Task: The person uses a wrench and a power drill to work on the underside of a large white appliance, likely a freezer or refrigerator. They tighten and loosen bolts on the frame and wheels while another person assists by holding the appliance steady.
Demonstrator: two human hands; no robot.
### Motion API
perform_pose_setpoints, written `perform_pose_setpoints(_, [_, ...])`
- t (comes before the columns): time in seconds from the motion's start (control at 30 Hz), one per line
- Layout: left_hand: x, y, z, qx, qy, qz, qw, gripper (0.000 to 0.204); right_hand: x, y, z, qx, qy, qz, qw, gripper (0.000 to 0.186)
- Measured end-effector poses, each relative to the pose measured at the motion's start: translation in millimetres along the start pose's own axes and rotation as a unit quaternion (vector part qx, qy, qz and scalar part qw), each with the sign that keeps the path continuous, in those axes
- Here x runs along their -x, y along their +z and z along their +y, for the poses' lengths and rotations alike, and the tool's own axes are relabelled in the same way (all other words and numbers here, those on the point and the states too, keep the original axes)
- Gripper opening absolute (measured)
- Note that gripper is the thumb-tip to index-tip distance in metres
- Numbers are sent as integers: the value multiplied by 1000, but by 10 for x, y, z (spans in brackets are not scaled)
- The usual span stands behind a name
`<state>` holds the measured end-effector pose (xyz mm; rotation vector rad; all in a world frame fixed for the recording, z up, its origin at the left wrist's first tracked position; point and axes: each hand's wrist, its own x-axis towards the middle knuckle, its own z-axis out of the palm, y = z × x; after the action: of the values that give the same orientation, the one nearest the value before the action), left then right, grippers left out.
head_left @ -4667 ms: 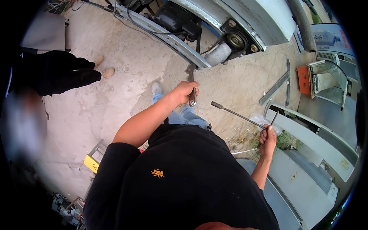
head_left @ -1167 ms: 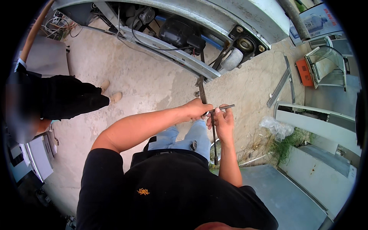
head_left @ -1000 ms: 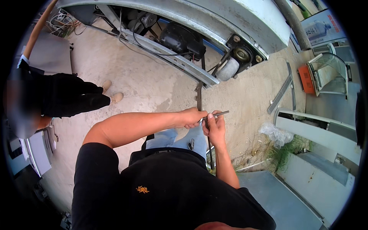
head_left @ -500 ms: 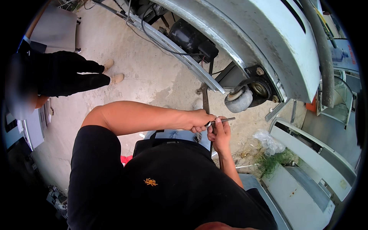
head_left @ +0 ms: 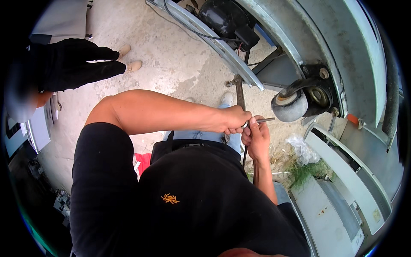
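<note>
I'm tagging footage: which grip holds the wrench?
The left grip, closed around the wrench; the right grip holds a thin metal rod instead.

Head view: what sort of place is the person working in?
Probably an outdoor repair or scrap yard for appliances: a large metal cabinet with its black compressor exposed, a wrench in the left hand, and a pale panel near grass.

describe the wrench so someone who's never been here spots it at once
Find the long silver rail slanting down from the top. Just left of its lower end, a brownish metal wrench sticks up from the left hand. Its wide head sets it apart from the slim, plain-ended bar in the right hand.
</note>
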<state>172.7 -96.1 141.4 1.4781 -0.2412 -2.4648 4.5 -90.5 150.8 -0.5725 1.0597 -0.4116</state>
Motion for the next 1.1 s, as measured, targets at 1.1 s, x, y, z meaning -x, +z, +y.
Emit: perform_pose_setpoints(1.1, [-143,243,504,29,-147,-67,986,50,-17,-424,-130,-101,33,-28,994,31])
